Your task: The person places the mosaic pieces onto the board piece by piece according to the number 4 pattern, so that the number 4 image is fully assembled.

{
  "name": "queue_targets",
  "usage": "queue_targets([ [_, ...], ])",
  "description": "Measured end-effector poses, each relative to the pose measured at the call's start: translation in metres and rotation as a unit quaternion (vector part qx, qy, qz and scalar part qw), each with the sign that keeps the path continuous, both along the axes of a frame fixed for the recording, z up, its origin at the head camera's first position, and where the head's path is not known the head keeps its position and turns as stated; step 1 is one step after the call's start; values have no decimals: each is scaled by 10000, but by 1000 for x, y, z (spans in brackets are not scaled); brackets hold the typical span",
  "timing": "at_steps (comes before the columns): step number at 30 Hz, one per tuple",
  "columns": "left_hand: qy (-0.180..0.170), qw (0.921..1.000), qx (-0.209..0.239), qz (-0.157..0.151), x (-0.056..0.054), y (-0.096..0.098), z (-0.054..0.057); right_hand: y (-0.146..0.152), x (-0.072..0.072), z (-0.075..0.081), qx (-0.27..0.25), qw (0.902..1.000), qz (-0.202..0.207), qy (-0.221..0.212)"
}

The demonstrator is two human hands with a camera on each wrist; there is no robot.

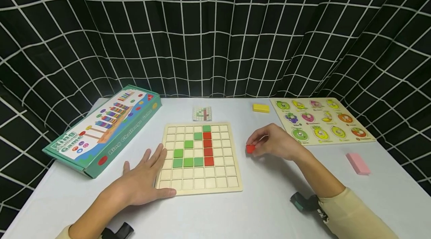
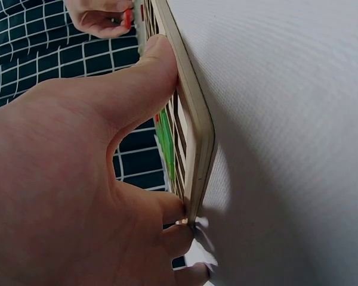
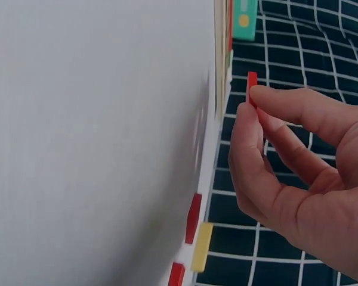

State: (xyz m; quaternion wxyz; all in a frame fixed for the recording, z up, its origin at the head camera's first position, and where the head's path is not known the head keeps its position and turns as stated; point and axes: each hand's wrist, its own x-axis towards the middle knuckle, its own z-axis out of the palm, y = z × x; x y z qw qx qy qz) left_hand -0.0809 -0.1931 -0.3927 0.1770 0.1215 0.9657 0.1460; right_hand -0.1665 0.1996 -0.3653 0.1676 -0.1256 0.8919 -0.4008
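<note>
A wooden grid board (image 1: 220,187) lies on the table with several green tiles (image 1: 188,144) set in a diagonal and a row. Several red tiles (image 1: 208,152) form a column beside them. My left hand (image 1: 139,181) rests at the board's left side, fingers spread along the edge, thumb over the near corner. To the right of the board, my right hand (image 1: 274,143) pinches a small red square tile (image 1: 250,149) between thumb and fingertips. In the right wrist view this tile (image 3: 252,79) is held up edge-on, with other red tiles (image 3: 194,218) lying on the table beyond.
A small pattern card (image 1: 202,113) lies behind the board. The Ring Challenge Game box (image 1: 104,126) is at the left. A yellow block (image 1: 260,108) and a fruit puzzle board (image 1: 323,121) stand back right, a pink block (image 1: 358,164) at far right. A grid-patterned curtain (image 1: 215,44) surrounds the table.
</note>
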Motion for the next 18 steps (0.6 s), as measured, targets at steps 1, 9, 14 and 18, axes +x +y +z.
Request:
queue_targets([
  [1, -11, 10000, 14, 13, 1, 0, 0, -3, 1, 1, -4, 10000, -3, 8],
  [9, 21, 10000, 29, 19, 2, -2, -1, -22, 10, 3, -23, 9997, 161, 194],
  [14, 16, 10000, 13, 8, 2, -1, -1, -35, 16, 3, -77, 9994, 263, 192],
  [18, 13, 10000, 9, -1, 1, -1, -1, -45, 20, 1, -133, 9992, 337, 185],
])
